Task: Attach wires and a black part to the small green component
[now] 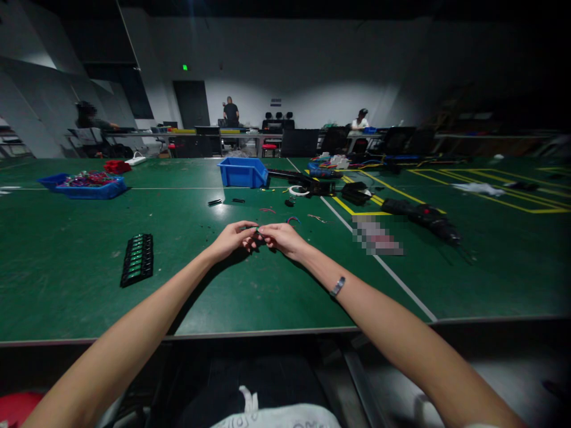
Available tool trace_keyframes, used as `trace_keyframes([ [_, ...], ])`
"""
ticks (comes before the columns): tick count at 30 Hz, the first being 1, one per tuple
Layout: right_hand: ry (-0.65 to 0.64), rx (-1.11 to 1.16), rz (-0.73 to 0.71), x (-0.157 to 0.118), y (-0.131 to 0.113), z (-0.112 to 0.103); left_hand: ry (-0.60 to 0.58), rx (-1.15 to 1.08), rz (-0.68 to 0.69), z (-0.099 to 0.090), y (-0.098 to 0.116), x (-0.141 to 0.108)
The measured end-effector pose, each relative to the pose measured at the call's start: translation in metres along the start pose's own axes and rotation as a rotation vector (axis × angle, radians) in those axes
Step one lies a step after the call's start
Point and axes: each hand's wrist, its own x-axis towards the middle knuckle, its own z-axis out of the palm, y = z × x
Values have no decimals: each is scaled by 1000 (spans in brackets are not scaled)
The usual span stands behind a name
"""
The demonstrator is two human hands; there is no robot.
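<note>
My left hand [232,240] and my right hand [284,239] meet above the middle of the green table, fingers pinched together. Between the fingertips shows a small part [257,230], green and dark, mostly covered by the fingers; its kind is too small to tell. To the left lies a black rack [137,260] with several green strips in rows. Beyond the hands are two small black pieces [215,202], a short red wire [267,210] and a bent red-and-blue wire [293,220].
A blue bin [241,172] stands behind the hands. At the left, a blue tray [96,189] holds colourful small items beside a red object [117,166]. Black tools, one a drill-like device [422,219], lie to the right. Three people sit or stand at far tables.
</note>
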Motion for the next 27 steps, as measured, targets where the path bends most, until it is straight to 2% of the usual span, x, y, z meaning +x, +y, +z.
trace_keyframes([
  [6,27,-50,-47,-2,-1,2,19,-8,-16,1,1,0],
  [17,3,-126,-105,2,6,-2,-27,34,12,1,3,-1],
  [27,13,-33,-52,2,2,0,-3,50,18,1,1,0],
])
